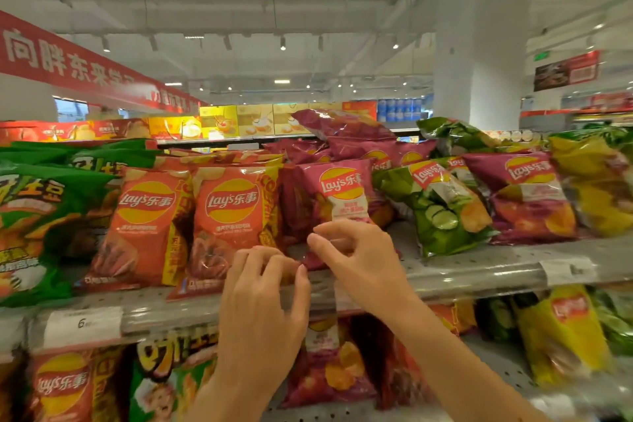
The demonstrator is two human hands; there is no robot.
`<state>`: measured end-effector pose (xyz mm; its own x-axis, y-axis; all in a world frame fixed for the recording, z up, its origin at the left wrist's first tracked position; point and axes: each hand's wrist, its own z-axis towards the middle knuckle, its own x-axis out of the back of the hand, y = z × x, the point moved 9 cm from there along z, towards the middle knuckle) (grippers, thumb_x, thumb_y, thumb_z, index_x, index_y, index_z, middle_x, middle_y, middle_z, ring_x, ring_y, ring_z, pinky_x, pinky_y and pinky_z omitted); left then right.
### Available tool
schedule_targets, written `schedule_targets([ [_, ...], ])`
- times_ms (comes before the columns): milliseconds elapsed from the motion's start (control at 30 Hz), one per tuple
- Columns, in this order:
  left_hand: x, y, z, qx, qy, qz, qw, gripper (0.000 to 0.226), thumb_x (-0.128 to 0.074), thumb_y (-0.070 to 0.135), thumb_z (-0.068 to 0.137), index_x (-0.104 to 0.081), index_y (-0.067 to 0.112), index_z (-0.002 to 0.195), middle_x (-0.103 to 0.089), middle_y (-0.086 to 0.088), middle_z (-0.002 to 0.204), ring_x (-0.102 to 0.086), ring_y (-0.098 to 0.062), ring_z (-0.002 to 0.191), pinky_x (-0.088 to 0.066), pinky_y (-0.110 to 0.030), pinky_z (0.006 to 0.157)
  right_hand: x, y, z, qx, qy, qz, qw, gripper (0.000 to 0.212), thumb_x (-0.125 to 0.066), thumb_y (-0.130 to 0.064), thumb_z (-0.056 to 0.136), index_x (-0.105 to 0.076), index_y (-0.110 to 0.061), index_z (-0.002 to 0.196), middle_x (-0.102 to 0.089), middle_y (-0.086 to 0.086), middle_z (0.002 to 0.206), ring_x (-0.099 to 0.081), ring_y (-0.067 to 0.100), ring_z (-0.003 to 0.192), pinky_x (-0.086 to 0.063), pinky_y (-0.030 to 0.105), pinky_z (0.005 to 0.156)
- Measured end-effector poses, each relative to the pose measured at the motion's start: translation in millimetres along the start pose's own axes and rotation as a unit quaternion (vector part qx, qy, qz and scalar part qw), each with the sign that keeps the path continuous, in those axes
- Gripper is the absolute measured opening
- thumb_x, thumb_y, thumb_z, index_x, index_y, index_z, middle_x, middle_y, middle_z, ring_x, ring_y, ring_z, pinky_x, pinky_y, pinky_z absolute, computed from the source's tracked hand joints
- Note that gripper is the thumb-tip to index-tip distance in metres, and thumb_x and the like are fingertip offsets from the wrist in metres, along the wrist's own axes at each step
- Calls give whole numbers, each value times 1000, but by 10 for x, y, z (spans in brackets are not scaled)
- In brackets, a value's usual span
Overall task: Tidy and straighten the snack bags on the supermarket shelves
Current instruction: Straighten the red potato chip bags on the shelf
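While both hands work at the front edge of the upper shelf, the head view shows them meeting at the bottom of a magenta Lay's bag that stands upright near the middle of the row. The left hand has its fingers curled, the fingertips at the bag's lower left corner — its grip looks closed on that corner, though the contact itself is partly hidden. The right hand is curled too, thumb and forefinger pinching the bag's lower edge just right of the left hand.

Left of this bag stand two red Lay's bags side by side, upright and touching, their bottoms close to the shelf lip. Further left, green snack bags lean at the edge of the frame. To the right, a green cucumber bag tilts leftward, and beside it another magenta bag leans against a yellow bag. More magenta bags lie piled loosely behind the row.

A price tag marked with a 6 sits on the shelf rail at left — another tag, blurred, at right. On the lower shelf stand further red, green, magenta and yellow bags. A red banner hangs at upper left.
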<state>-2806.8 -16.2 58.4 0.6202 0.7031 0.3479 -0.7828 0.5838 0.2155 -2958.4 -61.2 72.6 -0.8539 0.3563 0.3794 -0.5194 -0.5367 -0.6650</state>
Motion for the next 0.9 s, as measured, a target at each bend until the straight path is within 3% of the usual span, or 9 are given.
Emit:
schedule_targets([
  [233,-883,820,188,20,-93,-155,983,6,-62,28,94,-65,22,96,-58,14,94,-55,-4,91,-46,-21,82,1501,824,-176,-64,146,3,987,7,-71,-26,94,-76,-26,90,-76,-10,81,-73,8,81,-62,40,79],
  [367,-1402,1224,401,51,-113,-150,981,41,-64,35,93,-57,16,129,-57,4,118,-58,-12,106,-44,-17,90,2467,1195,-211,-69,244,-80,964,3,-72,-28,93,-73,-27,91,-72,-14,83,-69,5,81,-56,22,72],
  [433,-1744,1331,473,99,-158,-116,976,70,-59,49,93,-35,14,149,-47,-3,138,-52,-19,123,-37,-21,95,2878,1369,-179,-77,265,-124,953,12,-72,-32,92,-71,-23,100,-70,-12,90,-67,8,86,-57,30,77],
  [533,-2244,1359,535,209,-259,-83,940,106,-45,79,82,0,20,158,-32,-11,155,-43,-30,134,-39,-36,101,3322,1747,-21,-127,217,-213,944,52,-73,-44,89,-61,-14,129,-67,5,120,-62,24,111,-53,48,96],
  [667,-2547,1243,635,389,-290,-135,864,146,-44,94,48,19,17,155,-32,-16,157,-46,-35,132,-42,-38,96,3466,2249,273,-187,61,-261,945,90,-72,-71,75,-51,-11,139,-63,8,133,-58,28,121,-51,46,100],
  [733,-2587,1195,646,434,-257,-191,842,147,-61,87,48,1,13,158,-40,-11,154,-46,-31,133,-42,-38,101,3408,2426,403,-212,-21,-262,941,97,-69,-83,65,-54,-14,132,-67,4,121,-64,25,108,-55,42,92],
  [767,-2591,1154,642,441,-247,-198,840,139,-69,82,46,-20,13,156,-52,-6,145,-52,-27,127,-46,-37,101,3366,2477,461,-218,-55,-261,939,98,-67,-88,59,-56,-17,126,-68,1,113,-65,22,100,-57,39,86],
  [833,-2574,1068,639,444,-228,-202,843,95,-80,72,48,-59,23,126,-70,5,110,-64,-16,101,-54,-31,83,3284,2536,576,-222,-96,-240,940,88,-65,-90,51,-61,-24,109,-69,-3,102,-65,14,88,-57,31,75],
  [900,-2584,1039,639,445,-225,-238,834,63,-87,59,52,-67,28,103,-74,6,98,-68,-15,94,-56,-33,83,3185,2592,670,-232,-118,-195,946,80,-74,-83,54,-65,-25,109,-70,-2,106,-66,16,93,-58,31,80],
])
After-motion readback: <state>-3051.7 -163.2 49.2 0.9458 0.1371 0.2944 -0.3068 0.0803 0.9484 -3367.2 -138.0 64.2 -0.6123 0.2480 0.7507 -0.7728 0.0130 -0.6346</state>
